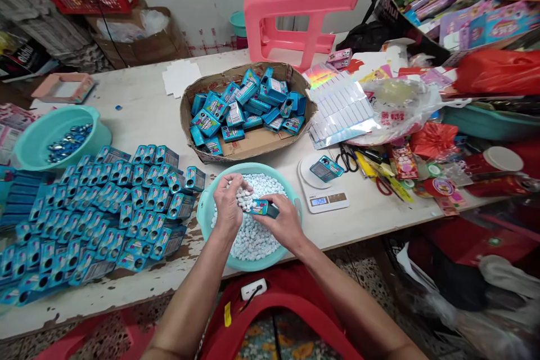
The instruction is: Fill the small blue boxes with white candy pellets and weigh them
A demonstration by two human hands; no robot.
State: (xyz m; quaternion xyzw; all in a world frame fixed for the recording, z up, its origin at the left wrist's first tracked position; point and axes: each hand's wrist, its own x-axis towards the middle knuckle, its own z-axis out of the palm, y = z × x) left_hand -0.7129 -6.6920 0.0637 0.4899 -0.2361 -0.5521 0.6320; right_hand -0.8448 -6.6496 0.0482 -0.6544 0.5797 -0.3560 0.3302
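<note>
Over a turquoise basin (253,244) of small white candies, my left hand (229,202) is closed, with several white candies at its fingers. Close beside it, my right hand (284,222) grips a small blue box (261,207), tilted toward the candies. To the right of the basin, another blue box (327,169) lies on a white digital scale (324,201) with a lit display. Rows of small blue boxes (139,197) with round holes in their ends stand on the left. A cardboard tray (248,149) holds a pile of blue boxes behind the basin.
Another turquoise basin (103,135) with shiny blue pieces stands at the left. Scissors (346,158), pens and wrappers lie right of the scale. Sticker sheets (340,107) lie beside the tray. A pink stool (304,3) rests at the back, on its side.
</note>
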